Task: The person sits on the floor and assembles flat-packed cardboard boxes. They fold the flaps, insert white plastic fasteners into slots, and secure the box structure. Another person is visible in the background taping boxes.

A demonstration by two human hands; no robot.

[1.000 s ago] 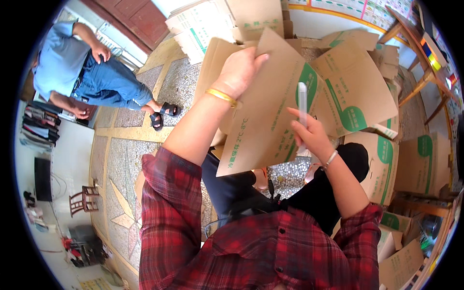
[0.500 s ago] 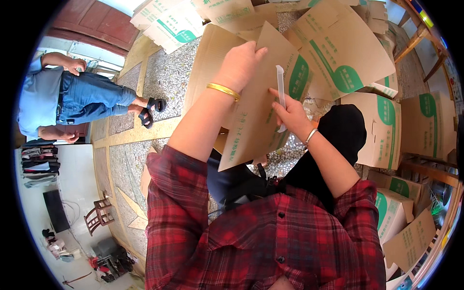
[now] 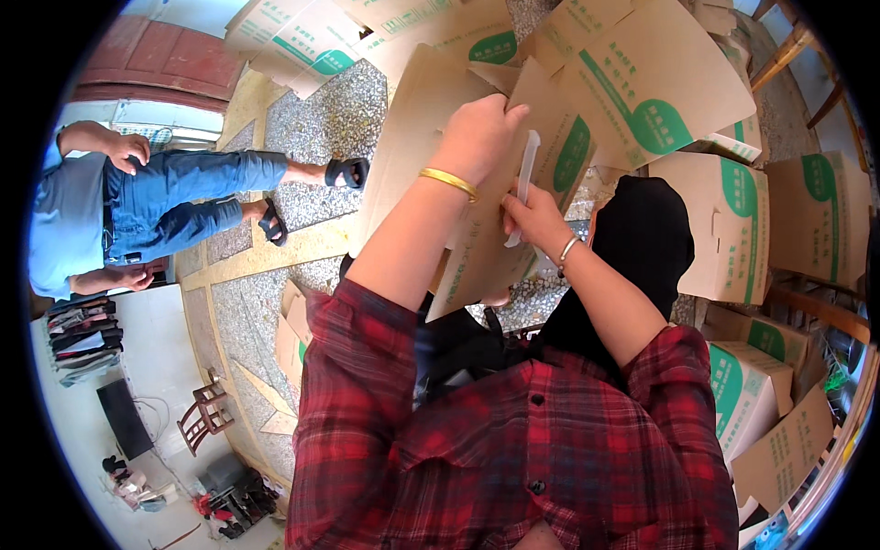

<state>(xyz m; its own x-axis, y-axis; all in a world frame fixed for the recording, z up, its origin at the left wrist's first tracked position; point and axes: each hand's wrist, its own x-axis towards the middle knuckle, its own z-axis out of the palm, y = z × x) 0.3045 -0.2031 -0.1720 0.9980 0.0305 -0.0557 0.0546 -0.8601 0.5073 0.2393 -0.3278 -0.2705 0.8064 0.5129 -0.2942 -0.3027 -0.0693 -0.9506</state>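
I hold a flat brown cardboard box blank [image 3: 477, 247] with green printing up in front of me. My left hand [image 3: 478, 137], with a gold bangle on the wrist, grips the blank's upper edge. My right hand [image 3: 534, 218], wearing a thin bracelet, pinches a slim white stick-like tool [image 3: 524, 183] upright against the cardboard's face. My sleeves are red plaid. The lower part of the blank is hidden behind my arms.
Folded and assembled cardboard boxes [image 3: 733, 229] with green marks pile up ahead and to the right. A person in a blue shirt and jeans [image 3: 137, 202] stands at the left on the speckled stone floor [image 3: 330, 119]. A wooden chair [image 3: 206, 412] stands lower left.
The view has tilted down and shifted. My left hand stayed on the blank's top edge while my right hand with the white tool moved closer to it.
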